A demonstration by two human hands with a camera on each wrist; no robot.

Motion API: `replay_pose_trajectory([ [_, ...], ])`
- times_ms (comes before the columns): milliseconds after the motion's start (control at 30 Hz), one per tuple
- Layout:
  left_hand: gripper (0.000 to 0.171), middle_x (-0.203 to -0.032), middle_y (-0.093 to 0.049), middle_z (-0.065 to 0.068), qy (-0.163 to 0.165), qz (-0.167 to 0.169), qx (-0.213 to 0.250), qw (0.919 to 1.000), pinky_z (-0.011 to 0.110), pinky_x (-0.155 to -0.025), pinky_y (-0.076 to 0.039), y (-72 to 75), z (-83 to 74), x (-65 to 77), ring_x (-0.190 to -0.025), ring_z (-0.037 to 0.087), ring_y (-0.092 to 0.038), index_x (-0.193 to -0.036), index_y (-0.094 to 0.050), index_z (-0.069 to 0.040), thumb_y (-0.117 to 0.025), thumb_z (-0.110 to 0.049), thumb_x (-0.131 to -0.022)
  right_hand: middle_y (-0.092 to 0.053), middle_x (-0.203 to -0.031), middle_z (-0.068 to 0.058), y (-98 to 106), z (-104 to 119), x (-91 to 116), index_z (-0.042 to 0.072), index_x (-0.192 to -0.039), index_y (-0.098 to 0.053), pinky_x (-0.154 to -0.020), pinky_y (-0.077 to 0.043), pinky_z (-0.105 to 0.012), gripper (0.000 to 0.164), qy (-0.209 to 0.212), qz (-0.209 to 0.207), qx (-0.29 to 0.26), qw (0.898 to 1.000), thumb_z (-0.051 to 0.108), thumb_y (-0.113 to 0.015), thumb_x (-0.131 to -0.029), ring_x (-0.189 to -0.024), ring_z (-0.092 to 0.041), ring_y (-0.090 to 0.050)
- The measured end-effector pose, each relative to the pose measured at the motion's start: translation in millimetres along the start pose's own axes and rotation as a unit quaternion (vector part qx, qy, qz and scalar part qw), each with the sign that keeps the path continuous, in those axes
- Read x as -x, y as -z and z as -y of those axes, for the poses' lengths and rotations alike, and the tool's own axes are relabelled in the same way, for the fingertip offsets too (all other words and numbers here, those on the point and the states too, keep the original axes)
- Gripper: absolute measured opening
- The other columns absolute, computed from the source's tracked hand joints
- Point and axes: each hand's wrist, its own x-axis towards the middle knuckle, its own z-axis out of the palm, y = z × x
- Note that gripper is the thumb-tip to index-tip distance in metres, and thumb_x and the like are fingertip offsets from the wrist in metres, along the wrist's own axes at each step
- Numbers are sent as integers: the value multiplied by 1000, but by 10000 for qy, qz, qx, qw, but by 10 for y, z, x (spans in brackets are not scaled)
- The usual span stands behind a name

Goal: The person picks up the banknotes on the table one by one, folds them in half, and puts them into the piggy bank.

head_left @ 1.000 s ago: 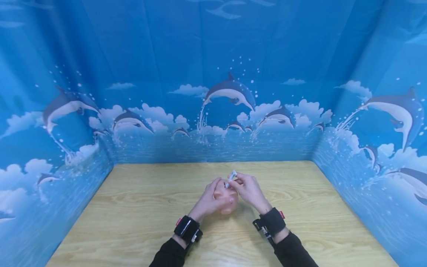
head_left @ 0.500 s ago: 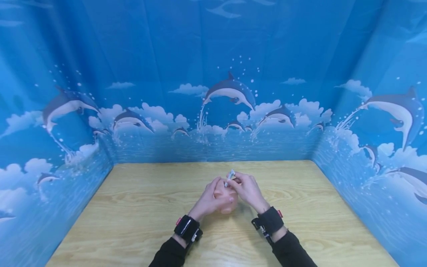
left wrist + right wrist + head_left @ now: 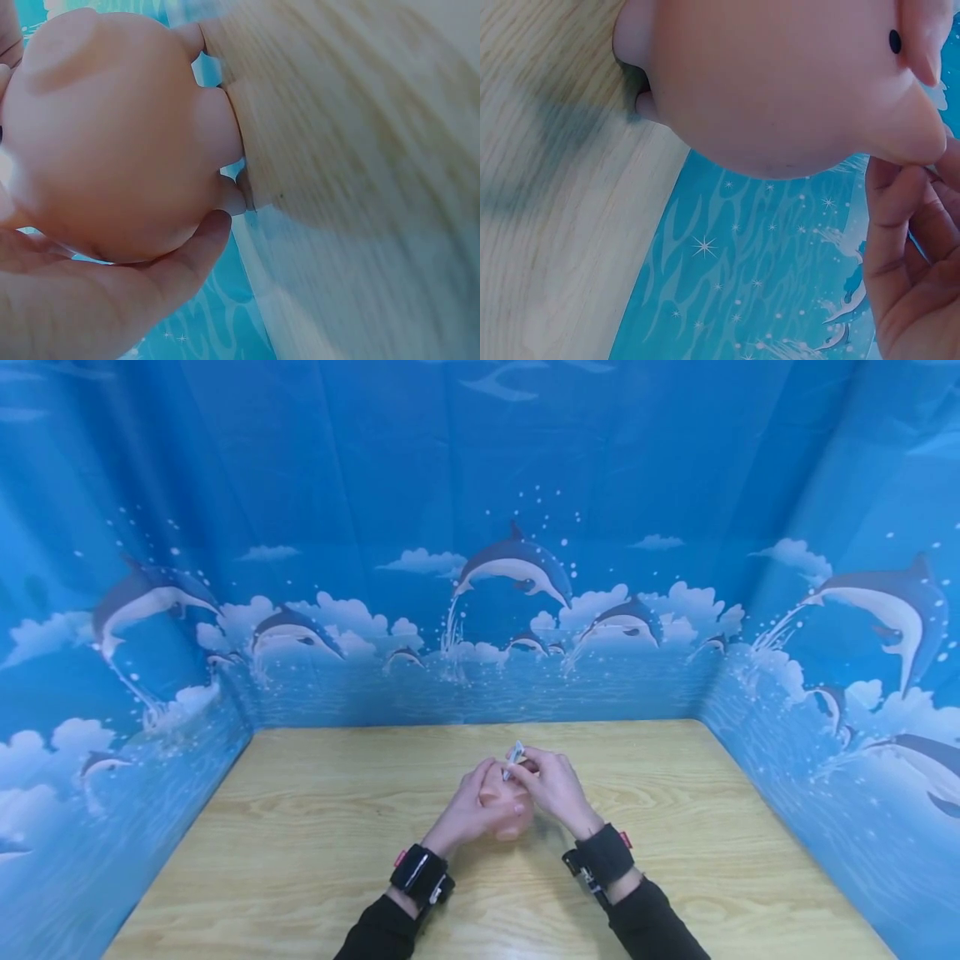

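A pink piggy bank (image 3: 512, 827) stands on the table, its round body filling much of the left wrist view. My left hand (image 3: 459, 820) grips its left side, the thumb across the near side; in the left wrist view this hand (image 3: 97, 307) lies along the body. At its top, my right hand (image 3: 561, 795) pinches a narrow, pale folded paper (image 3: 514, 758), held slanted with its lower end at the slot. In the right wrist view the fingers of my right hand (image 3: 915, 255) are right at an ear of the piggy bank (image 3: 772, 82); the paper is hidden there.
The wood-grain table (image 3: 322, 827) spreads around both hands. A blue curtain (image 3: 390, 460) printed with dolphins and clouds closes off the back and both sides. Black bands (image 3: 423, 878) with cameras sit on both wrists.
My right hand has shifted slightly left with the folded paper, whose lower end now covers the dark slot seen earlier. The left hand and piggy bank have stayed nearly in place.
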Motion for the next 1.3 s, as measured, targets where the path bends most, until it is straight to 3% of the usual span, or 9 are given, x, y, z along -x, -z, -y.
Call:
replay_pose_trajectory([
  [167, 111, -161, -18, 19, 45, 7, -31, 10000, 72, -105, -32, 3, -5, 2, -135, 43, -39, -158, -18, -21, -83, -49, -72, -76, -85, -2, -8, 1, -5, 10, -103, -73, -69, -58, -29, 17, 130, -27, 43, 9999, 22, -71, -90, -77, -14, -70],
  [400, 110, -161, -19, 18, 67, 7, -39, 10000, 71, -105, -34, 7, -5, -4, -134, 42, -40, -158, -18, -24, -82, -48, -72, -70, -72, 7, -19, 30, -33, 18, -92, -71, -58, -49, -22, 5, 477, 20, 599, 9971, 22, -70, -91, -62, -5, -58],
  [667, 111, -162, -16, 17, 64, 37, -48, 10000, 72, -106, -31, 5, -1, 5, -137, 43, -36, -158, -17, -24, -83, -48, -72, -64, -70, 12, -53, 21, -36, 19, -87, -70, -54, -44, -19, 7, 451, 156, 790, 9957, 24, -70, -90, -59, -2, -52],
  [1067, 111, -162, -16, 17, -61, 17, -34, 10000, 73, -109, -24, 2, 8, -11, -143, 42, -28, -158, -18, -23, -83, -48, -72, -65, -75, 8, -86, -14, -15, 13, -91, -72, -62, -50, -20, 11, 586, 204, 306, 9976, 21, -76, -85, -68, -6, -57],
  [1300, 113, -163, -13, 18, -14, 13, 13, 10000, 76, -107, -21, 2, 0, -10, -144, 44, -24, -158, -17, -22, -84, -48, -71, -73, -94, -2, -80, 5, 11, 12, -107, -74, -71, -55, -28, 26, 5, 150, -278, 9995, 32, -64, -95, -82, -13, -64],
])
